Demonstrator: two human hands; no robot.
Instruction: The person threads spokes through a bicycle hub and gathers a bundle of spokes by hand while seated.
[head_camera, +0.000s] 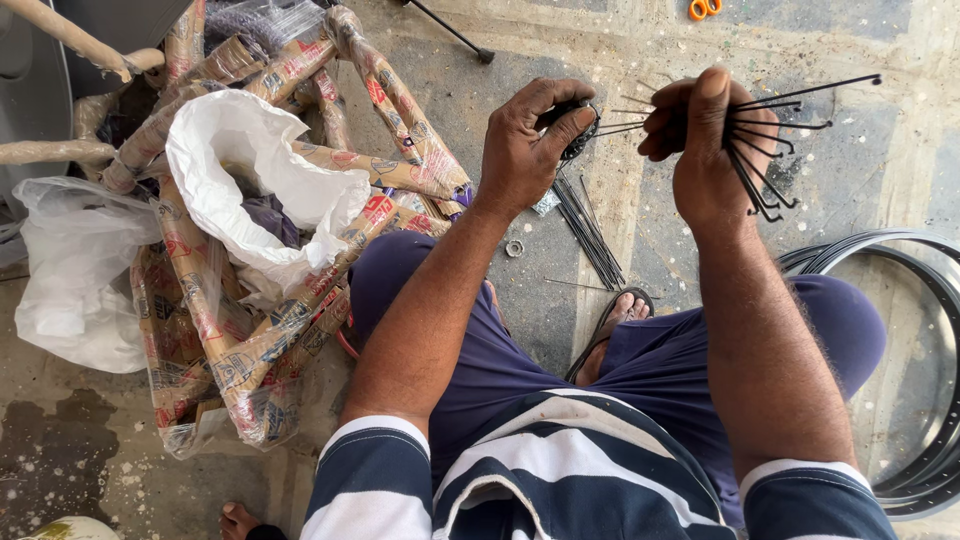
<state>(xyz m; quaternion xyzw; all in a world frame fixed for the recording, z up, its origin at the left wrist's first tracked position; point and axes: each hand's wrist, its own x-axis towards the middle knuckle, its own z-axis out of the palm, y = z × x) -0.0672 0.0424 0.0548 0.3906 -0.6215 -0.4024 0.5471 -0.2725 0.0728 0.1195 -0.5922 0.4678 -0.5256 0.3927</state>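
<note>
Stained concrete floor (640, 60), speckled with paint, carries everything; the person sits low over it, knees apart, one sandalled foot (620, 315) showing between them.

Left hand (525, 140): fingers curled and pinching a small black wheel hub (575, 125), thumb over its flange. Right hand (700, 130): closed around a fan of black spokes (770, 140), bent heads hanging down, thin ends pointing toward the hub. Hub and spokes sit level, just apart.

Judgement on the step: lacing goes best if the hub is held steady with the flange holes facing the right hand, one spoke is slid free of the fan at a time, and the others stay clamped so that they do not tangle.

More loose spokes (590, 235) lie on the floor beneath the hands, a small ring nut (514, 248) near them. Black rims (920, 400) are stacked at the right edge of the floor.

Packaging: left of the person, long tubular parts wrapped in tan paper (280, 330) with red and dark printed marks, under clear film. White plastic bags (250, 150) lie open atop and beside that heap. Orange-handled scissors (704, 9) lie at the far edge.
</note>
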